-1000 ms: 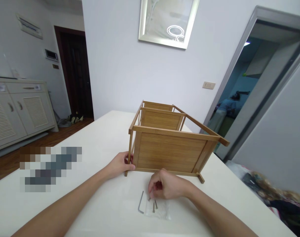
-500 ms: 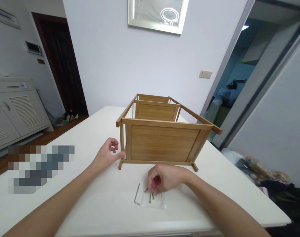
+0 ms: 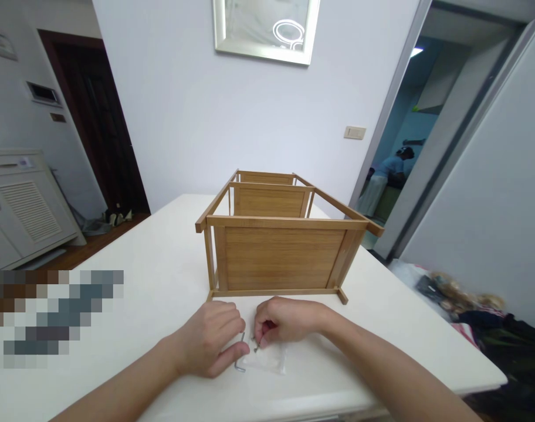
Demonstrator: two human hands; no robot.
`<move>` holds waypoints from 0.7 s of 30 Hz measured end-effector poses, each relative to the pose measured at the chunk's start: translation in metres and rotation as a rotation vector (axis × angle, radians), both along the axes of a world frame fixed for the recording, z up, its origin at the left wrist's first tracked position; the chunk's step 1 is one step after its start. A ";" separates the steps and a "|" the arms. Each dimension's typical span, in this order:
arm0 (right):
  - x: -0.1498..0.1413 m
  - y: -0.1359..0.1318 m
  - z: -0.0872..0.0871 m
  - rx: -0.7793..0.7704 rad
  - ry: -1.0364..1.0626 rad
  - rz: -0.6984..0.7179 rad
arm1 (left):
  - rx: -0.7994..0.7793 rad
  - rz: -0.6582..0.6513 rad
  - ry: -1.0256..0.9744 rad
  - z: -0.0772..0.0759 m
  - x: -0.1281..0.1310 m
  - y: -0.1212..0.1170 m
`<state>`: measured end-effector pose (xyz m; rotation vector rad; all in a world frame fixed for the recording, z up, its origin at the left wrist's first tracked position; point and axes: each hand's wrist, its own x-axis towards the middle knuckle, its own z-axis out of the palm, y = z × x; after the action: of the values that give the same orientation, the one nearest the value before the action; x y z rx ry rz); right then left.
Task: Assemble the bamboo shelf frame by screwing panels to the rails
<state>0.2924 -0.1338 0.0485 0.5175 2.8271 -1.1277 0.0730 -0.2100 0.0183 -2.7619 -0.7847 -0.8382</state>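
My left hand is at the left of the plastic bag, thumb and forefinger apart on either side of an L-shaped hex key. The key appears to rest on the white table; its middle is hidden by the thumb. Over the clear bag, my right hand pinches a small screw between thumb and fingertips. Other screws are mostly hidden by that hand. Just beyond both hands lies a wooden shelf frame on its side, a panel facing me.
The white table has its front edge close to me and a corner at right. A blurred-out patch covers something at left. Clothes are heaped beyond the right edge. Another person is bent over beyond the doorway.
My left hand has let go of the shelf's left leg and come down to the hex key. My right hand stays at the screws on the bag. The view has shifted.
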 end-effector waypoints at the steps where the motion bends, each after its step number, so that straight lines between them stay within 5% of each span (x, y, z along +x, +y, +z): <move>1: 0.000 0.000 0.000 0.014 0.006 -0.011 | -0.006 0.003 0.020 0.000 0.001 0.000; 12: -0.015 -0.005 -0.018 -0.014 0.351 -0.341 | 0.109 0.159 0.022 -0.016 0.003 0.007; 21: -0.022 -0.009 -0.027 -0.032 0.528 -0.452 | 0.165 0.254 0.015 -0.019 0.001 0.012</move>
<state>0.2701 -0.1432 0.0214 1.0332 3.2130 -1.5864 0.0743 -0.1976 -0.0007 -2.4570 -0.9889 -0.7922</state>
